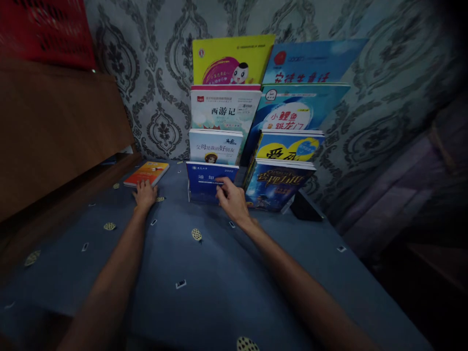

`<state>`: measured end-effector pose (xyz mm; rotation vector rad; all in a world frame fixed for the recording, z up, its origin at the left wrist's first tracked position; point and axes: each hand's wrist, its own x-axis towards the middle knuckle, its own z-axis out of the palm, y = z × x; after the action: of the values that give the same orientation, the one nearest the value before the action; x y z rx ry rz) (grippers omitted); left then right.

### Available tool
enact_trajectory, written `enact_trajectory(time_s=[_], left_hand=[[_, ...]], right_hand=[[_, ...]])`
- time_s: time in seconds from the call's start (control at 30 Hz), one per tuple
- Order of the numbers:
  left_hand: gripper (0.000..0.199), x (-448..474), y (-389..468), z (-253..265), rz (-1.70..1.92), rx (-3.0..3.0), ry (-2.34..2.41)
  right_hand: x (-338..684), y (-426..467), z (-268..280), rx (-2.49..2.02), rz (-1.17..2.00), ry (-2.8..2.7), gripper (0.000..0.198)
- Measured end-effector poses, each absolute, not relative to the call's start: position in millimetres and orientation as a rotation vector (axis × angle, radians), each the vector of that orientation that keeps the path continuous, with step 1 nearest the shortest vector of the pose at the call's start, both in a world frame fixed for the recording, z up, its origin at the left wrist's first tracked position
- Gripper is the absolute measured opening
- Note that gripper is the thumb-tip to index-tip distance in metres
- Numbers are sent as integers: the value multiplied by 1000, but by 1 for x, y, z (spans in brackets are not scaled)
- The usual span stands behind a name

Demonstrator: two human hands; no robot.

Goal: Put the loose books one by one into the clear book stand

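Note:
An orange book (148, 173) lies flat on the left of the patterned cloth. My left hand (145, 195) rests at its near edge, fingers spread over the cover and not wrapped round it. In the middle stands a thin dark blue booklet (204, 187), upright at the front of a column of books. My right hand (233, 199) is at the booklet's right side, index finger stretched against its cover and the other fingers loosely bent. Behind the booklet rise a pale book (215, 146), a white-and-green book (223, 105) and a yellow book (232, 58).
To the right, a second column holds a dark blue book (280, 185), a yellow-and-blue book (288, 146), a teal book (303, 105) and a blue book (314, 58). A black flat object (306, 208) lies beside it. Brown panel (62, 131) and red basket (47, 31) stand left.

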<state>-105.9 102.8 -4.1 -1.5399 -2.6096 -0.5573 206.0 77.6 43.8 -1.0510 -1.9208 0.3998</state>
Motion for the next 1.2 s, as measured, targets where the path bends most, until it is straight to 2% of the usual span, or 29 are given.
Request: enact_trajectory(time_s=[0.3, 0.73, 1.2], left_hand=[[45, -108, 96, -1, -445, -1591, -2516], [46, -126, 110, 15, -136, -1708, -2445], [33, -144, 135, 47, 282, -2009, -2249]], right_hand=[[188, 69, 17, -1110, 271, -2204, 34], [181, 56, -14, -1124, 458, -2372, 36], [182, 61, -18, -1097, 486, -2354, 34]])
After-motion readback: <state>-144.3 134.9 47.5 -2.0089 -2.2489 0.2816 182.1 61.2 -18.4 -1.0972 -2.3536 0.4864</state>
